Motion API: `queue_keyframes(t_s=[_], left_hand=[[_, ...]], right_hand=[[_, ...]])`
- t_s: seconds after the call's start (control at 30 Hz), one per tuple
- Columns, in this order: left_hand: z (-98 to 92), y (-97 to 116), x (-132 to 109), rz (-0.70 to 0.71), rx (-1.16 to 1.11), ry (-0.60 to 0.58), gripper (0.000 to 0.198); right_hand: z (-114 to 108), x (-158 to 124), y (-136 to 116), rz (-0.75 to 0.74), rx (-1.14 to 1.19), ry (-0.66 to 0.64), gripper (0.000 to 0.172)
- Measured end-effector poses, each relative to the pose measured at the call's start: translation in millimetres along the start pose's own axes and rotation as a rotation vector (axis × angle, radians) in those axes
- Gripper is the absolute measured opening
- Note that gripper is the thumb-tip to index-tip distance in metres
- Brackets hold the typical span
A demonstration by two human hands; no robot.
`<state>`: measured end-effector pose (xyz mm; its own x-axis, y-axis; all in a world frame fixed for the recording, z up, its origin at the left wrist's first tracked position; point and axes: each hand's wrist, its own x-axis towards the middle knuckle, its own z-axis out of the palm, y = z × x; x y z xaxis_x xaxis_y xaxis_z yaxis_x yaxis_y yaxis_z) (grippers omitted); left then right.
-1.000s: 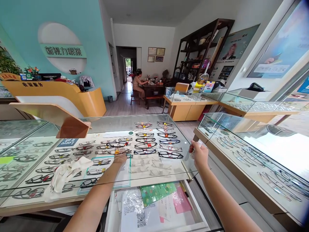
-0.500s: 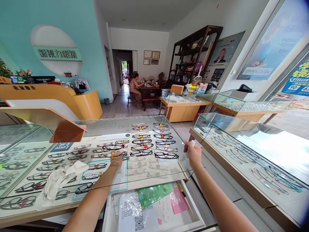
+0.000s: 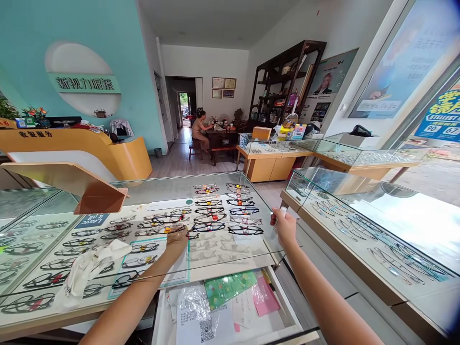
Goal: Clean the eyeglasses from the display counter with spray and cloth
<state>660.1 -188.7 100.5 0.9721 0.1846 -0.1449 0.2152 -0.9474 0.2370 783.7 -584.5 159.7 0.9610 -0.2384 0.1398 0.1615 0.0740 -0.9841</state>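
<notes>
My left hand (image 3: 177,238) is low over the glass display counter (image 3: 237,256), closed on a pair of dark-framed eyeglasses (image 3: 193,235) whose end shows past the fingers; the rest of that pair is hidden. Two columns of eyeglasses stand just to its right, among them a blue-framed pair (image 3: 244,211) and a black-framed pair (image 3: 246,230). More eyeglasses (image 3: 168,218) lie just beyond the hand. At the counter's right edge, my right hand (image 3: 286,230) is closed around a small white object (image 3: 283,211), which looks like a short cylinder; its exact kind cannot be made out.
Below the counter an open drawer (image 3: 300,330) holds papers, a green packet (image 3: 230,290) and pink notes (image 3: 266,299). A white cloth (image 3: 81,270) and a wooden stand (image 3: 97,194) rest to the left. Another glass case (image 3: 359,239) stands right. A person (image 3: 200,132) sits farther back.
My left hand has shifted slightly right, and the end of the eyeglasses beside it has moved right with it. The right hand has turned a little, showing more of the white object.
</notes>
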Motion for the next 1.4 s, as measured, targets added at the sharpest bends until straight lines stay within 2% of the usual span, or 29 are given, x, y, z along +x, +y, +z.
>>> queue_keyframes(t_s=[0.07,0.13,0.23,0.33,0.43,0.57,0.63,0.67,0.73,0.83,0.93,1.03,1.1,1.23,1.4], left_hand=[[5.6,5.6,-19.0,-0.043,0.039,0.051,0.023],[12.8,9.8,-44.5,-0.018,0.051,0.057,0.019],[19.9,14.6,-86.7,0.037,0.01,-0.043,0.019],[14.9,23.8,-126.4,0.143,-0.128,-0.092,0.023],[-5.4,42.2,-164.2,0.21,-0.268,-0.204,0.021],[-53.1,71.8,-210.1,0.311,-0.382,-0.275,0.019],[-83.9,81.1,-220.8,0.377,-0.41,-0.249,0.021],[-100.1,83.1,-220.1,0.401,-0.409,-0.188,0.019],[-131.9,80.6,-203.9,0.435,-0.332,-0.013,0.015],[-169.8,61.7,-146.4,0.352,-0.102,0.252,0.007],[-188.4,31.4,-73.6,0.191,0.113,0.322,0.009],[-189.1,1.6,-15.6,0.063,0.292,0.322,0.015],[-182.9,-12.9,9.3,0.027,0.32,0.307,0.014],[-163.5,-27.6,36.6,-0.003,0.345,0.26,0.011],[-146.8,-34.7,53.0,0.01,0.352,0.221,0.013]], right_hand=[[-0.1,0.8,0.8,0.003,0.0,0.0,0.039],[0.1,1.1,1.1,0.007,-0.002,0.005,0.039],[1.2,0.1,-0.2,0.017,-0.003,0.009,0.039],[2.9,-2.8,-3.0,0.025,-0.002,0.0,0.038],[3.8,-5.7,-4.2,0.03,-0.003,-0.015,0.037],[2.3,-5.3,-0.4,0.042,-0.022,-0.002,0.038],[1.1,-3.5,2.3,0.043,-0.025,0.01,0.038],[0.7,-2.5,3.4,0.044,-0.017,0.013,0.038],[0.3,-0.7,5.0,0.05,0.007,0.016,0.037],[0.2,1.1,6.4,0.059,0.026,0.03,0.035],[-0.2,1.7,7.4,0.061,0.027,0.041,0.034],[-0.7,1.3,7.5,0.062,0.025,0.036,0.034],[-0.8,0.6,6.5,0.063,0.016,0.032,0.034],[-0.4,-0.8,3.9,0.056,0.008,0.03,0.034],[0.0,-1.1,2.9,0.051,0.007,0.014,0.036]])
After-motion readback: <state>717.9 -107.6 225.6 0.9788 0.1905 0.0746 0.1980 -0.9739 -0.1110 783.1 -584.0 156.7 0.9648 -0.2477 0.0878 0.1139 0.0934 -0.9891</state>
